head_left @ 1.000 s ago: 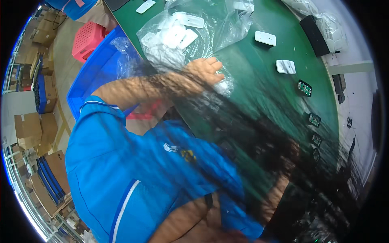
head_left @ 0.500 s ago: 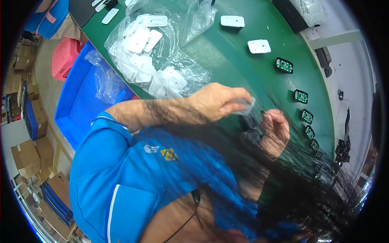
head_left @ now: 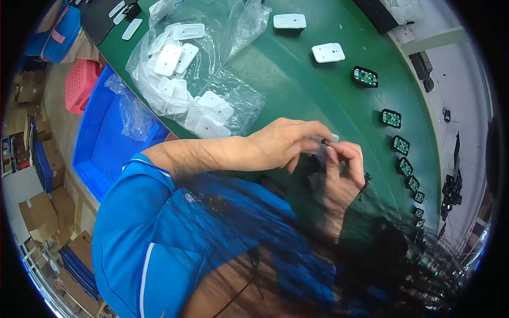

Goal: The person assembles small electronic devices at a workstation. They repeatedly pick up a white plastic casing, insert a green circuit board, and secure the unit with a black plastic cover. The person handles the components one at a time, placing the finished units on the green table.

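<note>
My left hand (head_left: 286, 140) is closed in a pinch on a white plastic cover (head_left: 334, 138), of which only an end shows past the fingertips. My right hand (head_left: 344, 167) meets it there, thumb and forefinger bent together at the cover's edge; what they grip is too small to name. A tiny black piece (head_left: 324, 142) shows between the fingertips of both hands. Below the hands is a dark housing (head_left: 316, 163), mostly hidden by fingers and hair. Small black parts (head_left: 367, 179) lie beside my right hand.
A clear plastic bag (head_left: 238, 87) with several white covers (head_left: 168, 59) lies on the green table (head_left: 297, 79). Along the right runs a row of black housings with green circuit boards (head_left: 391, 118); two white-topped units (head_left: 328, 52) stand farther back. A blue bin (head_left: 101, 143) is at left.
My right hand has risen and moved left to meet my left hand, its fingers now at the white cover. The table and its things have shifted slightly in view.
</note>
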Demonstrator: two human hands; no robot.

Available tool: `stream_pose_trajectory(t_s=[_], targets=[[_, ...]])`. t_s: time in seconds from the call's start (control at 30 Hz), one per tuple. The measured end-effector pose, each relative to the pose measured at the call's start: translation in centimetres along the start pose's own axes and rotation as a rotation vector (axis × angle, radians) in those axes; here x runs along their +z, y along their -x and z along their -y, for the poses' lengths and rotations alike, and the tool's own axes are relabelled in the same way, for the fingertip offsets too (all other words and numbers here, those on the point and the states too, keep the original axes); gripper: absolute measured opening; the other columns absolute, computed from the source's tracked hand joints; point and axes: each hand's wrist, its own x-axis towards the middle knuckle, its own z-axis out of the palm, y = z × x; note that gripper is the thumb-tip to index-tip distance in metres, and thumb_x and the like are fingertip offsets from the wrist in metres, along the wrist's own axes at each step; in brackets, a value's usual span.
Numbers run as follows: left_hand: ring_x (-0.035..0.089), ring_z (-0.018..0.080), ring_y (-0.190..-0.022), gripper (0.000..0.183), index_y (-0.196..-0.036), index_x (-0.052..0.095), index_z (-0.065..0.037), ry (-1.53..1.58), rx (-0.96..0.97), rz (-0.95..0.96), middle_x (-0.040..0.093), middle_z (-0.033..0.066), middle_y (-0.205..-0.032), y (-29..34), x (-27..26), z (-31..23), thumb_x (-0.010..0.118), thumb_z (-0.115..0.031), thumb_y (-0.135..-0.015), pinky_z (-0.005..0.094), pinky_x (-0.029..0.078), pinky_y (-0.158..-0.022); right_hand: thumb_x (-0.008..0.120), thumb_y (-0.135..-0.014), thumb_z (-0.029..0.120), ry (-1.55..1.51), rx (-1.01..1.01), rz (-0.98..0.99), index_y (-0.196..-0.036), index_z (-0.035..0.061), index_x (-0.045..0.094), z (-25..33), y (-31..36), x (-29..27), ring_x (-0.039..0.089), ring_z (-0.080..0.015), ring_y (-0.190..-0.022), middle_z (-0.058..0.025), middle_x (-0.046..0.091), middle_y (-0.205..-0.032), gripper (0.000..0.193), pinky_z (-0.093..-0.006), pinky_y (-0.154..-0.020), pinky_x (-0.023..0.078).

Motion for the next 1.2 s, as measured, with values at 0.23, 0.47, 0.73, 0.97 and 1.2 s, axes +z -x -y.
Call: stream_pose_trajectory(t_s=[0.23, 0.47, 0.73, 0.97, 1.2], targets=[[0.059, 0.0160, -0.054, 0.017, -0.103, 0.062, -0.005, -0.313, 0.357, -0.182, 0.061, 0.0091, -0.080, -0.3, 0.7, 1.1, 0.056, -0.002, -0.088, 0.0287, 0.047, -0.047, 0.066, -0.083, 0.003, -0.044, 0.077, -0.020, -0.087, -0.0003, 0.061, -0.1, 0.3, 0.1, 0.050, -0.0093, -0.072, -0.0046, 0.057, -0.084, 0.007, -0.0214, -0.061, 0.042], [0.058, 0.0141, -0.058, 0.042, -0.130, 0.037, -0.006, -0.061, -0.063, -0.090, 0.061, 0.0107, -0.084, 0.2, 1.0, 0.0, 0.052, -0.002, -0.091, 0.0297, 0.049, -0.056, 0.066, -0.083, 0.000, -0.311, 0.236, 0.083, -0.087, 0.0006, 0.060, -1.0, 0.5, -0.7, 0.044, -0.0050, -0.068, -0.0009, 0.052, -0.086, 0.007, -0.0178, -0.060, 0.036], [0.065, 0.0164, -0.069, 0.012, -0.100, 0.049, 0.001, 0.059, 0.029, -0.097, 0.063, 0.0109, -0.075, 0.5, 0.9, 0.9, 0.053, -0.006, -0.091, 0.0293, 0.050, -0.066, 0.068, -0.079, -0.001, 0.091, -0.095, 0.030, -0.084, 0.0009, 0.061, 0.2, 0.5, 0.3, 0.051, -0.0125, -0.069, -0.0061, 0.055, -0.080, 0.009, -0.0235, -0.057, 0.043], [0.062, 0.0118, -0.090, 0.019, -0.111, 0.051, 0.003, 0.140, -0.154, -0.080, 0.062, 0.0072, -0.098, 0.5, 1.3, 1.2, 0.052, -0.004, -0.093, 0.0251, 0.049, -0.080, 0.067, -0.079, -0.002, 0.020, 0.031, -0.024, -0.082, 0.0009, 0.060, -0.3, 1.3, 0.7, 0.050, -0.0107, -0.066, -0.0049, 0.054, -0.078, 0.008, -0.0216, -0.056, 0.042], [0.062, 0.0226, -0.078, 0.014, -0.099, 0.060, 0.002, -0.294, 0.383, -0.361, 0.062, 0.0133, -0.089, 0.6, 2.5, 2.9, 0.058, -0.002, -0.086, 0.0298, 0.049, -0.064, 0.064, -0.080, -0.005, -0.196, 0.181, -0.062, -0.077, 0.0018, 0.055, -0.8, 1.6, 2.0, 0.043, -0.0061, -0.059, -0.0024, 0.050, -0.078, 0.011, -0.0194, -0.052, 0.036]])
